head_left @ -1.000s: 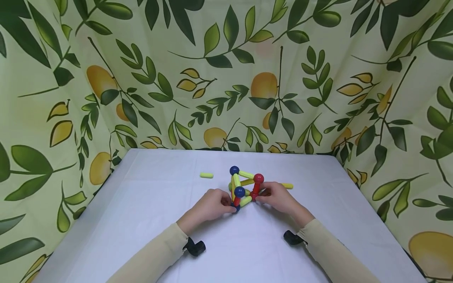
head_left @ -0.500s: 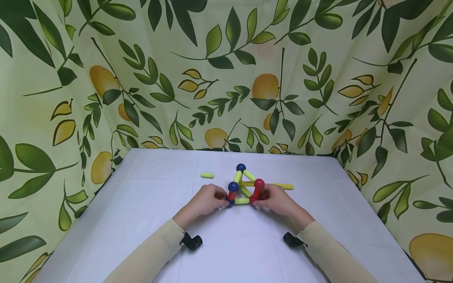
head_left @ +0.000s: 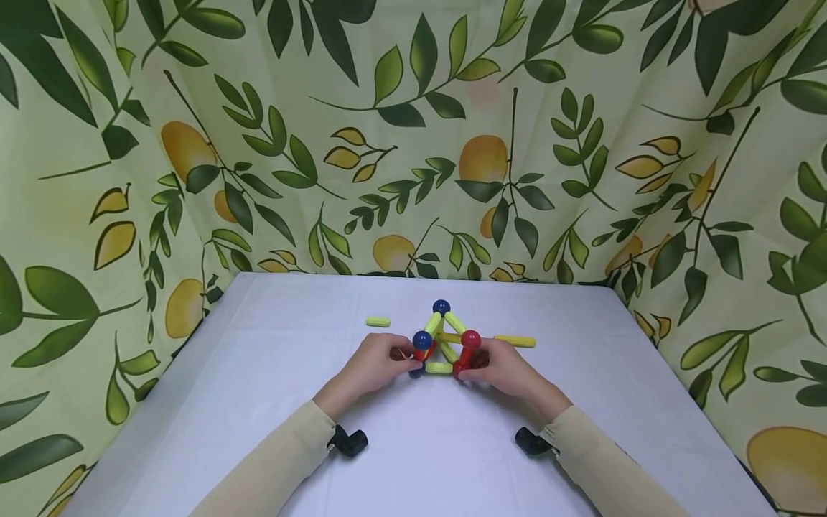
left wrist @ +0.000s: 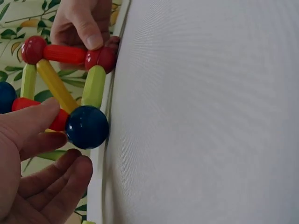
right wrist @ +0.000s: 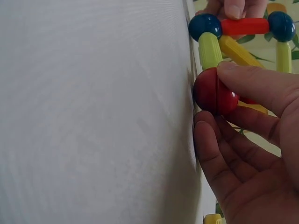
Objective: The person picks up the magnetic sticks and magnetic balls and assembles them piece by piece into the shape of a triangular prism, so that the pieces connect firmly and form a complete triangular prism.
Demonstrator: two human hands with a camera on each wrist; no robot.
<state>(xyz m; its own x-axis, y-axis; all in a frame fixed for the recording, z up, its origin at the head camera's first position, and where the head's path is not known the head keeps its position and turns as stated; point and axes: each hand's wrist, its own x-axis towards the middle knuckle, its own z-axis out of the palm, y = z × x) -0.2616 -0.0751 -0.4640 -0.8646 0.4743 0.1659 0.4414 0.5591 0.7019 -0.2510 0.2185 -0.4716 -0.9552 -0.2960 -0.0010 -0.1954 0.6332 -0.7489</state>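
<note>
A frame of magnetic sticks and balls stands on the white table between both hands. A blue ball point(head_left: 441, 306) tops its back, with light green sticks sloping down to another blue ball point(head_left: 423, 339) at left and a red ball point(head_left: 471, 339) at right. My left hand point(head_left: 377, 359) pinches the upright red stick point(left wrist: 58, 120) on the left, just above a low blue ball point(left wrist: 87, 127). On the other side my right hand point(head_left: 507, 366) grips the low red ball point(right wrist: 215, 91), thumb on top and index finger beneath. A light green stick point(head_left: 439, 368) joins these two low balls.
A loose light green stick point(head_left: 377, 321) lies behind the left hand. Beyond the right hand a yellow stick point(head_left: 517, 341) lies on the table point(head_left: 297, 309). A leaf-patterned cloth point(head_left: 413, 187) hangs behind and at both sides.
The frame has turned: its front green stick, slanted a second ago, now runs level. Its back blue ball has shifted right, and my left hand has moved slightly left and away. Little differs over the last half second.
</note>
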